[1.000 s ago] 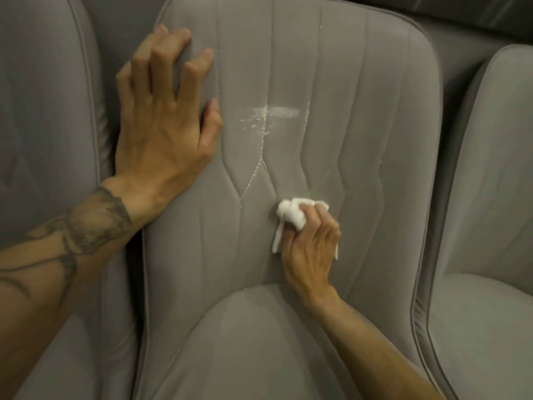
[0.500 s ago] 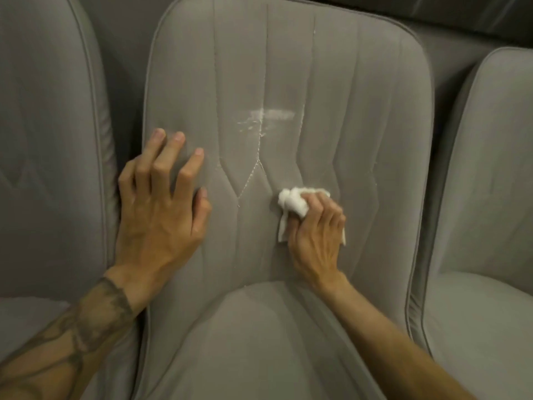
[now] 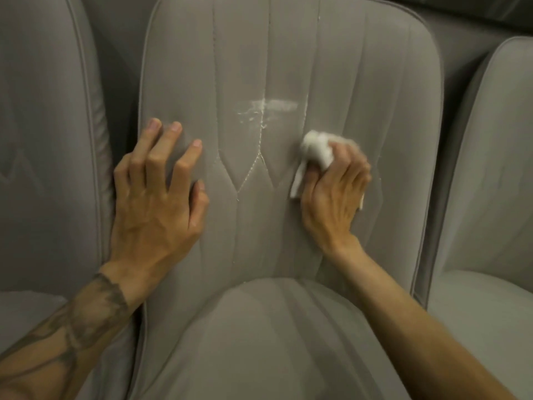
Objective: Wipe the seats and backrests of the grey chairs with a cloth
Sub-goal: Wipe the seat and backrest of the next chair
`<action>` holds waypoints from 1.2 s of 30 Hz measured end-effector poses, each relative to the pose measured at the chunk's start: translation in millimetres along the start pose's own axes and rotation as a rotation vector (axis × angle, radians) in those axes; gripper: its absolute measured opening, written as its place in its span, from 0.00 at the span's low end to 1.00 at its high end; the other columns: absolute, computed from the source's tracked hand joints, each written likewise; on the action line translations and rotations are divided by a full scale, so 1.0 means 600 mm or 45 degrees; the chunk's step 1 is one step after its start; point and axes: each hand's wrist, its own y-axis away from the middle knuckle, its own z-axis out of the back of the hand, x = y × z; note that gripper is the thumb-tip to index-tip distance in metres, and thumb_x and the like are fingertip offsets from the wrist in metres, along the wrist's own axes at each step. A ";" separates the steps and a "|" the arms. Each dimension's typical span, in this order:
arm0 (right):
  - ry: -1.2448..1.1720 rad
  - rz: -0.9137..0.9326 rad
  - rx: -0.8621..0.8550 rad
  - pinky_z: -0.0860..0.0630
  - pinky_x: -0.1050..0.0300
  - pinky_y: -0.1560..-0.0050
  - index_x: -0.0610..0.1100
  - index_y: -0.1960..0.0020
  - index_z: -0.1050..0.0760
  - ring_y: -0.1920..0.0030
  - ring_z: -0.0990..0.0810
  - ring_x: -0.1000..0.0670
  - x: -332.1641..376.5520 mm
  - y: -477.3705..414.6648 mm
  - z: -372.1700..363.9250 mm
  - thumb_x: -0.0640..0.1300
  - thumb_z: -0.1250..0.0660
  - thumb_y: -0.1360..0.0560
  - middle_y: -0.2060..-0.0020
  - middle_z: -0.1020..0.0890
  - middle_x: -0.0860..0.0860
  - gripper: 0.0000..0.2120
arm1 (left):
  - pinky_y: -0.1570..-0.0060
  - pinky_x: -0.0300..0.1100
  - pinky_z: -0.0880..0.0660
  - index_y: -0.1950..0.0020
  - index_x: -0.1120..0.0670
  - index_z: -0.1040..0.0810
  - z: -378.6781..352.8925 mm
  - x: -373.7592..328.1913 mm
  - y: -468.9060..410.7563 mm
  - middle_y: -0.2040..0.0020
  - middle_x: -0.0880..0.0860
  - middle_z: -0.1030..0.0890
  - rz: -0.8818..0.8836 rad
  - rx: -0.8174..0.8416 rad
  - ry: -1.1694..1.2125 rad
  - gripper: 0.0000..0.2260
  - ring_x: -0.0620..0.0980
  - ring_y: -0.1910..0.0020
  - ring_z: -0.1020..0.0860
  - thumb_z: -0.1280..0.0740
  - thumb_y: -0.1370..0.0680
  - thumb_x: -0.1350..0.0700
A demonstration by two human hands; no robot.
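A grey padded chair fills the middle of the view, its stitched backrest [image 3: 360, 82] upright and its seat [image 3: 259, 342] below. A white smear [image 3: 268, 106] marks the backrest's centre. My right hand [image 3: 331, 194] is shut on a crumpled white cloth [image 3: 315, 151] and presses it against the backrest, just below and right of the smear. My left hand [image 3: 157, 197] lies flat with fingers spread on the backrest's left side, holding nothing.
Another grey chair [image 3: 49, 140] stands close on the left and a third [image 3: 490, 197] on the right, with narrow dark gaps between them. A dark surface [image 3: 476, 13] shows behind the chairs at the top right.
My left hand slid down the backrest's left edge from near the top to mid-height. My right hand with the cloth moved up and slightly right, nearer the white smear.
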 end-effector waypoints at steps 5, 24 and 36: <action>-0.029 -0.067 0.000 0.36 0.54 0.32 0.39 0.31 0.31 0.37 0.28 0.41 0.022 0.069 -0.005 0.48 0.39 0.17 0.36 0.25 0.42 0.18 | 0.25 0.62 0.36 0.22 0.57 0.31 0.001 0.000 0.001 0.21 0.61 0.35 0.003 -0.014 0.006 0.21 0.62 0.17 0.40 0.39 0.16 0.55; -0.037 0.032 0.053 0.35 0.52 0.35 0.39 0.34 0.29 0.39 0.29 0.42 0.055 -0.030 0.001 0.49 0.42 0.18 0.38 0.25 0.41 0.18 | 0.25 0.60 0.36 0.23 0.58 0.30 0.000 0.002 -0.001 0.21 0.61 0.35 -0.006 -0.033 0.026 0.21 0.63 0.17 0.39 0.38 0.16 0.55; -0.120 0.253 0.120 0.33 0.48 0.36 0.39 0.33 0.26 0.39 0.27 0.40 0.103 -0.117 0.001 0.49 0.41 0.18 0.38 0.23 0.40 0.19 | 0.27 0.62 0.34 0.22 0.57 0.30 0.003 0.000 -0.002 0.20 0.61 0.35 -0.003 0.002 0.000 0.22 0.63 0.17 0.39 0.39 0.16 0.55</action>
